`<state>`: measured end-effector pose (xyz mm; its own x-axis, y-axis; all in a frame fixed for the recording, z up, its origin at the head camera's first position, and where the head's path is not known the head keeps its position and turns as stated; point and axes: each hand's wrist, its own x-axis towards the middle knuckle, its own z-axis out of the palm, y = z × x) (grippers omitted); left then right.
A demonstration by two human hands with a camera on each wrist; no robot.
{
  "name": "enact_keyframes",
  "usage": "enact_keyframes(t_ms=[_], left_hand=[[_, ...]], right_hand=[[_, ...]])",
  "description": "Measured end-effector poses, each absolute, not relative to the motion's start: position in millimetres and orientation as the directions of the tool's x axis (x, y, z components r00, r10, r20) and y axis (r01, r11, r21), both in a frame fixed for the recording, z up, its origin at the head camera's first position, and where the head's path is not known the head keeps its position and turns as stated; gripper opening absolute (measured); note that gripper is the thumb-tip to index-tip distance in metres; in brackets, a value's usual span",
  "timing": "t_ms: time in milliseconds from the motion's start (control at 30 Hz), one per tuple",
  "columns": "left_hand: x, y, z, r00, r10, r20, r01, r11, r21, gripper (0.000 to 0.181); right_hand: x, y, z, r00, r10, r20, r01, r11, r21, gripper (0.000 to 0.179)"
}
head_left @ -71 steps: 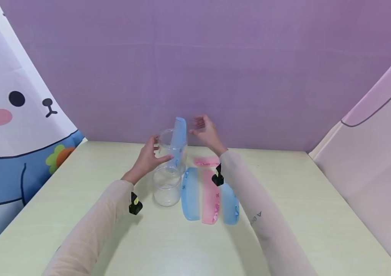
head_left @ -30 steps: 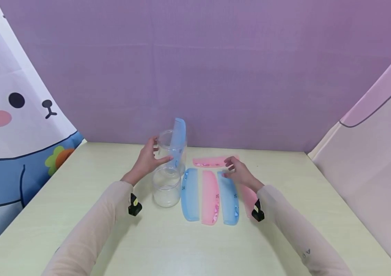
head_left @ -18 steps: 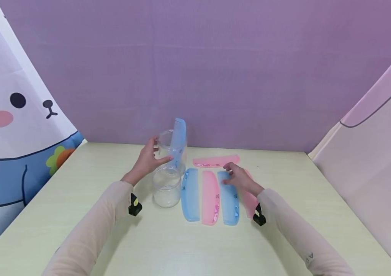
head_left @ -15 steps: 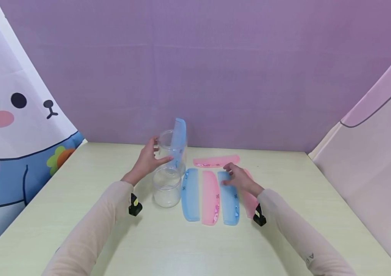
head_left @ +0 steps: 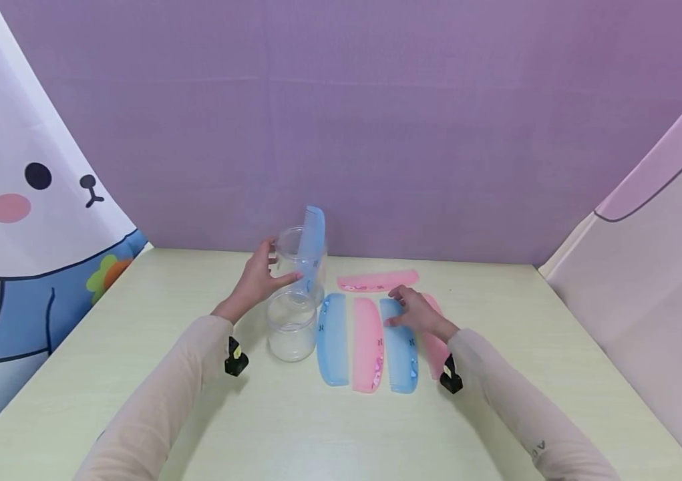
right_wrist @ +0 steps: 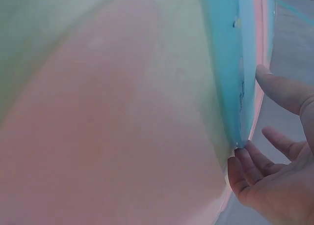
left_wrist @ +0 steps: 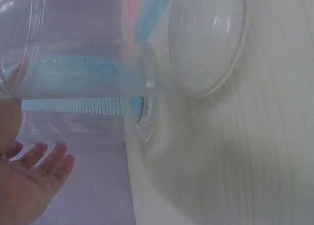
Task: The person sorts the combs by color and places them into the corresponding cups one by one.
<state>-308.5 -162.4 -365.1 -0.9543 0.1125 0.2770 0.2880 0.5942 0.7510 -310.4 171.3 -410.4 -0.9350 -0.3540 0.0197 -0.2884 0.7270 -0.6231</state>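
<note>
My left hand (head_left: 256, 274) holds a tall clear jar (head_left: 285, 250) at the back, thumb across its front and fingers on its left side. A blue comb (head_left: 313, 230) stands tilted in that jar, rising above the rim; its teeth show in the left wrist view. Just in front stands a second clear jar (head_left: 289, 341). My right hand (head_left: 419, 310) is over the far end of a blue comb (head_left: 402, 354) lying on the table. In the right wrist view its fingertips (right_wrist: 239, 154) touch that comb's end, with the thumb spread away from them.
Left of that comb lie a pink comb (head_left: 367, 347) and another blue comb (head_left: 332, 341). A pink comb (head_left: 377, 281) lies crosswise behind them. One more pink comb (head_left: 435, 354) is partly under my right wrist. A purple cloth (head_left: 437, 147) hangs behind the table (head_left: 316, 434).
My right hand has come down from beside the tall jar to the flat blue comb on the right, its thumb shifting slightly nearer lately. The left hand has stayed at the jar.
</note>
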Motion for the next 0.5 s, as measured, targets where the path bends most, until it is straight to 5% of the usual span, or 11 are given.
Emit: enact_keyframes(t_ms=[500], left_hand=[[-308.5,-162.4,-364.2,-0.958,0.103,0.267,0.274,0.602,0.75,0.092]], right_hand=[[-315.5,169.3,-409.0,-0.942,-0.333,-0.031,-0.231,0.714,-0.661,0.065]])
